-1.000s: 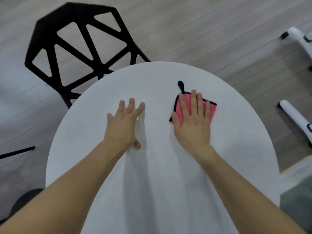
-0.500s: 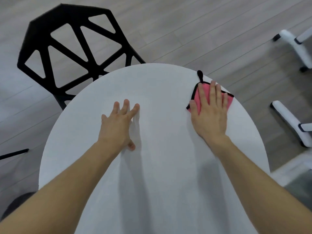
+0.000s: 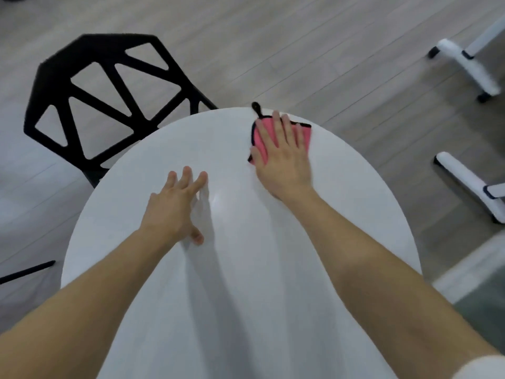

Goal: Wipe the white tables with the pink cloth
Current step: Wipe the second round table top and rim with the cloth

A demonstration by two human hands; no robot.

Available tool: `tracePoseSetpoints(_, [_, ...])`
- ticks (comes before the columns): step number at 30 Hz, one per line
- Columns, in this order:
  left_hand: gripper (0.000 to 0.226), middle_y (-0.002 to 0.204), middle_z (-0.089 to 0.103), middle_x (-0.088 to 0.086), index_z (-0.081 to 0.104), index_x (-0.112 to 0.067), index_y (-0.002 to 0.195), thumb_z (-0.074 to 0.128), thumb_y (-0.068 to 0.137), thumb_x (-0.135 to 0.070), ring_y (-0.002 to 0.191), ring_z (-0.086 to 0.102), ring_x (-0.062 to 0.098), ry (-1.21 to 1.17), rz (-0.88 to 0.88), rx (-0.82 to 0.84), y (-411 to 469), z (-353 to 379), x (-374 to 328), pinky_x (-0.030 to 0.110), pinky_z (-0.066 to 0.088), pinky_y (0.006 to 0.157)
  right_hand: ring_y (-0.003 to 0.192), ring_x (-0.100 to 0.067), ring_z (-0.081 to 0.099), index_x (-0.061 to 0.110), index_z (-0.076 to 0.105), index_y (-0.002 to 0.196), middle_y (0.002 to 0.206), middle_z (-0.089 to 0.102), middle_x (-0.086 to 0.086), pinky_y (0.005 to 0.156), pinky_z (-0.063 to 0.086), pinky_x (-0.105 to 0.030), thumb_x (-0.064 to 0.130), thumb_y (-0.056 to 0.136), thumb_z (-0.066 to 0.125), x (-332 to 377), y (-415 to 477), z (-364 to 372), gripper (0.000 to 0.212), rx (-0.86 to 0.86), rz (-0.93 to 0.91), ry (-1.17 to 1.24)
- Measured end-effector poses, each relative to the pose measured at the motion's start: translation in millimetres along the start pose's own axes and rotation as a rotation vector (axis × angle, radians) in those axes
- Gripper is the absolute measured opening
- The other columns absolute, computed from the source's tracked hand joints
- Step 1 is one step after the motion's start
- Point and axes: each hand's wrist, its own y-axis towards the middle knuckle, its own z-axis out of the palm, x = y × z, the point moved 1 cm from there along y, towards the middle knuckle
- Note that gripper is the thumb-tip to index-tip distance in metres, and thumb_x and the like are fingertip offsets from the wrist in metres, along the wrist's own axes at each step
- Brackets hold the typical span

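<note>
Right hand [image 3: 282, 157] presses pink cloth [image 3: 261, 132] flat at white table's [image 3: 246, 269] far edge.

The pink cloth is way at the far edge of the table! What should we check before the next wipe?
1. Right hand flat on the pink cloth: ok.
2. Cloth on the table: mostly ok; its black loop pokes over the far rim.
3. Left hand flat on the table, steadying it: ok.
4. Path back toward the person has nothing on it: ok.
5. Black chair sits beyond the far left rim, apart from the cloth: ok.
6. Which parts are already wiped: cannot tell.
</note>
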Motion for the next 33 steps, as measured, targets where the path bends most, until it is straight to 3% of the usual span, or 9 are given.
tracePoseSetpoints(3, [0.156, 0.174, 0.003, -0.005, 0.006, -0.041, 0.168, 0.107, 0.05, -0.052, 0.162, 0.01, 0.028, 0.059, 0.012, -0.003, -2, -4, -2, 0.056, 0.054, 0.104, 0.168, -0.026, 0.002, 0.024, 0.016, 0.174, 0.182, 0.004, -0.009, 0.136, 0.006, -0.051, 0.056, 0.114, 0.023, -75, -102, -30, 0.068, 0.017, 0.17, -0.057])
tracePoseSetpoints(6, [0.153, 0.166, 0.016, -0.001, 0.012, -0.035, 0.162, 0.107, 0.043, -0.057, 0.153, 0.025, 0.03, 0.149, 0.02, -0.011, 1, -4, -5, 0.055, 0.058, 0.091, 0.168, -0.029, 0.0, 0.021, 0.015, 0.174, 0.181, 0.002, -0.012, 0.135, 0.008, -0.055, 0.056, 0.113, 0.018, -90, -147, -40, 0.07, 0.059, 0.304, -0.121])
tracePoseSetpoints(9, [0.132, 0.173, 0.011, 0.007, 0.017, -0.021, 0.164, 0.103, 0.064, -0.042, 0.16, 0.021, 0.033, 0.298, 0.049, -0.091, -8, 0, -24, 0.06, 0.049, 0.108, 0.168, -0.033, 0.001, 0.022, 0.017, 0.173, 0.181, 0.004, -0.016, 0.134, 0.003, -0.057, 0.056, 0.112, 0.023, -52, -93, -29, 0.071, 0.035, 0.285, -0.097])
tracePoseSetpoints(12, [0.11, 0.179, -0.006, 0.016, 0.003, -0.019, 0.169, 0.08, 0.09, -0.024, 0.167, 0.005, 0.039, 0.469, 0.182, -0.162, -34, 15, -65, 0.062, 0.03, 0.125, 0.168, -0.031, 0.001, 0.026, 0.018, 0.173, 0.181, 0.004, -0.014, 0.134, -0.002, -0.056, 0.058, 0.11, 0.026, 2, -3, -11, 0.071, 0.048, 0.126, -0.038])
tracePoseSetpoints(16, [0.141, 0.179, -0.009, 0.014, -0.011, -0.033, 0.168, 0.095, 0.076, -0.041, 0.167, 0.002, 0.037, 0.412, 0.303, -0.117, -49, 31, -107, 0.06, 0.026, 0.128, 0.168, -0.029, 0.003, 0.028, 0.017, 0.173, 0.181, 0.006, -0.01, 0.134, 0.0, -0.054, 0.058, 0.111, 0.021, 11, 34, -5, 0.069, 0.076, -0.047, -0.038])
tracePoseSetpoints(20, [0.149, 0.177, -0.004, 0.012, -0.011, -0.034, 0.169, 0.101, 0.07, -0.039, 0.164, 0.009, 0.037, 0.4, 0.417, -0.053, -40, 29, -123, 0.044, 0.048, 0.113, 0.168, -0.027, 0.007, 0.027, 0.023, 0.172, 0.181, 0.01, -0.008, 0.134, 0.007, -0.053, 0.057, 0.112, 0.024, -75, -57, -21, 0.067, -0.01, 0.037, 0.004])
tracePoseSetpoints(25, [0.141, 0.18, -0.008, 0.01, -0.008, -0.036, 0.171, 0.098, 0.078, -0.029, 0.167, 0.003, 0.036, 0.349, 0.406, -0.027, -42, 25, -126, 0.038, 0.046, 0.111, 0.168, -0.026, -0.001, 0.024, 0.017, 0.173, 0.181, 0.002, -0.011, 0.134, 0.01, -0.056, 0.055, 0.115, 0.026, -132, -212, -59, 0.067, 0.064, 0.194, -0.094])
tracePoseSetpoints(28, [0.142, 0.179, -0.005, 0.008, -0.007, -0.037, 0.17, 0.099, 0.076, -0.03, 0.167, 0.007, 0.034, 0.366, 0.419, -0.049, -40, 27, -126, 0.036, 0.051, 0.102, 0.168, -0.028, 0.003, 0.025, 0.024, 0.172, 0.181, 0.008, -0.012, 0.134, 0.009, -0.057, 0.056, 0.113, 0.03, -117, -172, -50, 0.068, 0.014, 0.222, -0.079])
tracePoseSetpoints(33, [0.148, 0.181, -0.004, 0.004, -0.008, -0.043, 0.17, 0.101, 0.071, -0.035, 0.168, 0.008, 0.029, 0.386, 0.421, -0.069, -36, 32, -121, 0.037, 0.058, 0.093, 0.168, -0.031, 0.006, 0.026, 0.021, 0.173, 0.181, 0.01, -0.012, 0.134, 0.002, -0.056, 0.059, 0.11, 0.02, -58, -16, -24, 0.07, 0.027, 0.029, -0.045])
